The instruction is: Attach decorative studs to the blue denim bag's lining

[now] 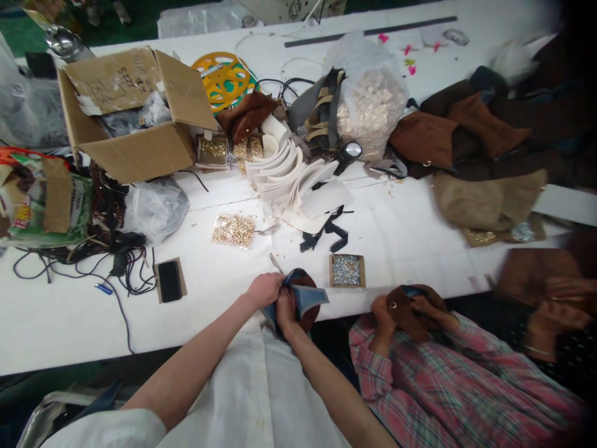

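At the table's near edge I hold a brown suede piece with a blue inner side (311, 297), which looks like a shoe upper. My left hand (265, 290) closes on its left edge, fingers pinched at the top. My right hand (286, 307) reaches into its fold, and its fingers are curled against the blue side. Whether a small part sits between my fingers is hidden. Just beyond, to the right, stands a small carton of silvery metal bits (347, 271). A clear bag of gold-coloured eyelets (233, 231) lies farther off to the left.
At the left are a cardboard box (140, 149), tangled black cords (130, 267) and a phone (169, 280). Curved white sheets (280, 168) and black strips (326, 231) lie mid-table. Close on my right, a person in a plaid shirt (433, 379) handles a brown piece (410, 317).
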The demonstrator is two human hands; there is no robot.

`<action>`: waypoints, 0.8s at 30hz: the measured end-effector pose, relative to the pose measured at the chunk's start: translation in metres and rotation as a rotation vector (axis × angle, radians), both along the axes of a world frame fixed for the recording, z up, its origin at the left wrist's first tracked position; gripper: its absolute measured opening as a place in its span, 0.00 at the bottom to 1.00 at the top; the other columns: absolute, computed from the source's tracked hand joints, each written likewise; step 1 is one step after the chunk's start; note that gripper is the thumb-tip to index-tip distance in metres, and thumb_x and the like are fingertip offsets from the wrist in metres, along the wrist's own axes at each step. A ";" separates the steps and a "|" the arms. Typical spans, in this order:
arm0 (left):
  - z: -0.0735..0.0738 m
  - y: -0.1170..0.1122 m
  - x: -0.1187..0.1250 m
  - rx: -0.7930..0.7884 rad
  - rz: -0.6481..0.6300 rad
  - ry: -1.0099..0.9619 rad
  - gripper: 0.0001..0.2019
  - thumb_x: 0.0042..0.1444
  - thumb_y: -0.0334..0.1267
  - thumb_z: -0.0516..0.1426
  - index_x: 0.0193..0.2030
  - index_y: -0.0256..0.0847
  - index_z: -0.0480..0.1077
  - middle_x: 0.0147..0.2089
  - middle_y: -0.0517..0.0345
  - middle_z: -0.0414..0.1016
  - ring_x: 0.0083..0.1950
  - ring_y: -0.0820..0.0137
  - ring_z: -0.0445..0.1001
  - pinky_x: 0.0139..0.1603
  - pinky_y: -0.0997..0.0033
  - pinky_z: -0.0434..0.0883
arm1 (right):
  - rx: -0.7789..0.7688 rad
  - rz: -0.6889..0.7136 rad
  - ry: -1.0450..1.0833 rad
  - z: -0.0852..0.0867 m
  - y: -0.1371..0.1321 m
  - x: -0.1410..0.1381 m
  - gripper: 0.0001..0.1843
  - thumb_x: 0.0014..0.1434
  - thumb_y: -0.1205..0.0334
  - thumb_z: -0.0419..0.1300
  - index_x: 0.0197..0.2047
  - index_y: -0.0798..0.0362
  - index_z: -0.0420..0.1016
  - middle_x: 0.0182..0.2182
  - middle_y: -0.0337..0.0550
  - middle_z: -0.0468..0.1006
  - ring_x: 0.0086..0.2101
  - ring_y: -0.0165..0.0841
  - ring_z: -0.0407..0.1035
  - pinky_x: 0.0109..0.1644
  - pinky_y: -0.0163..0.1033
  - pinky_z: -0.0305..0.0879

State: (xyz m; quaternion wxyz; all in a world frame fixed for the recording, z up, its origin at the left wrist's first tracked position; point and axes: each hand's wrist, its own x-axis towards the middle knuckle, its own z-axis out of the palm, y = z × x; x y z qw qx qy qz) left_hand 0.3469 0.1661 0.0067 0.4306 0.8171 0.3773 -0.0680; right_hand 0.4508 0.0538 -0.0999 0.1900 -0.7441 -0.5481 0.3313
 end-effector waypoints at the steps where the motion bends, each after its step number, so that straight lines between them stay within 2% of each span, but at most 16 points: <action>1: -0.006 0.000 0.001 -0.014 0.009 0.009 0.24 0.71 0.37 0.48 0.68 0.45 0.76 0.64 0.45 0.80 0.63 0.52 0.77 0.68 0.50 0.72 | -0.008 0.015 -0.030 0.001 -0.002 -0.001 0.21 0.73 0.69 0.49 0.61 0.58 0.78 0.57 0.58 0.79 0.60 0.47 0.71 0.71 0.56 0.65; 3: -0.016 -0.001 -0.001 -0.024 0.040 0.006 0.23 0.70 0.37 0.49 0.65 0.44 0.78 0.63 0.45 0.81 0.64 0.52 0.77 0.70 0.51 0.71 | -0.020 0.057 -0.090 0.003 -0.004 -0.003 0.24 0.71 0.72 0.46 0.59 0.58 0.80 0.55 0.59 0.80 0.59 0.48 0.70 0.71 0.55 0.63; 5: -0.021 -0.002 -0.007 -0.036 0.087 -0.011 0.24 0.71 0.38 0.48 0.67 0.43 0.78 0.65 0.47 0.80 0.66 0.54 0.76 0.72 0.54 0.70 | -0.024 0.120 -0.157 0.006 -0.006 -0.005 0.23 0.71 0.71 0.46 0.58 0.56 0.80 0.52 0.58 0.80 0.54 0.49 0.69 0.67 0.55 0.64; 9: -0.018 -0.006 -0.023 -0.056 0.165 -0.059 0.24 0.75 0.47 0.47 0.66 0.46 0.78 0.64 0.52 0.82 0.64 0.58 0.77 0.70 0.61 0.71 | 0.045 0.262 -0.363 0.017 -0.004 -0.008 0.21 0.74 0.69 0.46 0.57 0.54 0.78 0.48 0.56 0.78 0.49 0.48 0.65 0.59 0.52 0.62; 11: -0.015 -0.011 -0.029 -0.041 0.214 -0.053 0.26 0.77 0.53 0.44 0.61 0.47 0.79 0.60 0.52 0.84 0.60 0.58 0.80 0.65 0.61 0.73 | 0.075 0.192 -0.436 0.027 0.000 -0.008 0.21 0.75 0.69 0.44 0.57 0.54 0.77 0.48 0.55 0.77 0.48 0.47 0.64 0.59 0.51 0.60; 13: -0.015 -0.018 -0.031 -0.012 0.270 -0.023 0.28 0.78 0.55 0.41 0.58 0.46 0.79 0.56 0.49 0.84 0.58 0.57 0.80 0.61 0.60 0.74 | 0.067 0.054 -0.450 0.037 0.007 -0.008 0.21 0.77 0.66 0.43 0.57 0.54 0.76 0.50 0.57 0.76 0.50 0.47 0.64 0.60 0.51 0.59; 16: -0.018 -0.030 -0.031 0.025 0.323 0.042 0.27 0.79 0.52 0.39 0.59 0.45 0.76 0.56 0.44 0.82 0.58 0.54 0.79 0.60 0.56 0.73 | 0.057 -0.031 -0.408 0.051 0.020 -0.008 0.24 0.77 0.64 0.43 0.67 0.56 0.71 0.62 0.63 0.72 0.57 0.49 0.65 0.63 0.53 0.58; 18: -0.019 -0.036 -0.032 0.043 0.328 0.091 0.24 0.78 0.48 0.40 0.60 0.44 0.75 0.55 0.41 0.81 0.57 0.51 0.78 0.60 0.52 0.73 | 0.088 0.036 -0.378 0.057 0.026 -0.008 0.29 0.76 0.66 0.44 0.77 0.54 0.62 0.72 0.65 0.66 0.65 0.51 0.61 0.68 0.57 0.56; 20: -0.018 -0.041 -0.035 0.061 0.322 0.139 0.23 0.77 0.46 0.42 0.61 0.42 0.73 0.55 0.38 0.79 0.56 0.48 0.77 0.59 0.48 0.72 | 0.138 0.173 -0.348 0.059 0.030 -0.007 0.33 0.75 0.67 0.45 0.80 0.51 0.56 0.74 0.62 0.63 0.71 0.51 0.56 0.73 0.60 0.50; 22: -0.014 -0.047 -0.040 0.080 0.316 0.180 0.21 0.75 0.45 0.45 0.62 0.41 0.72 0.56 0.35 0.77 0.57 0.45 0.75 0.58 0.45 0.72 | 0.162 0.313 -0.317 0.058 0.032 -0.005 0.31 0.74 0.67 0.48 0.78 0.51 0.60 0.70 0.59 0.69 0.70 0.49 0.56 0.75 0.59 0.49; 24: -0.008 -0.053 -0.045 0.100 0.309 0.205 0.21 0.71 0.46 0.50 0.64 0.41 0.70 0.58 0.35 0.76 0.59 0.44 0.73 0.58 0.45 0.72 | 0.131 0.388 -0.304 0.056 0.033 -0.004 0.24 0.74 0.67 0.50 0.70 0.51 0.69 0.61 0.56 0.75 0.62 0.47 0.62 0.71 0.53 0.55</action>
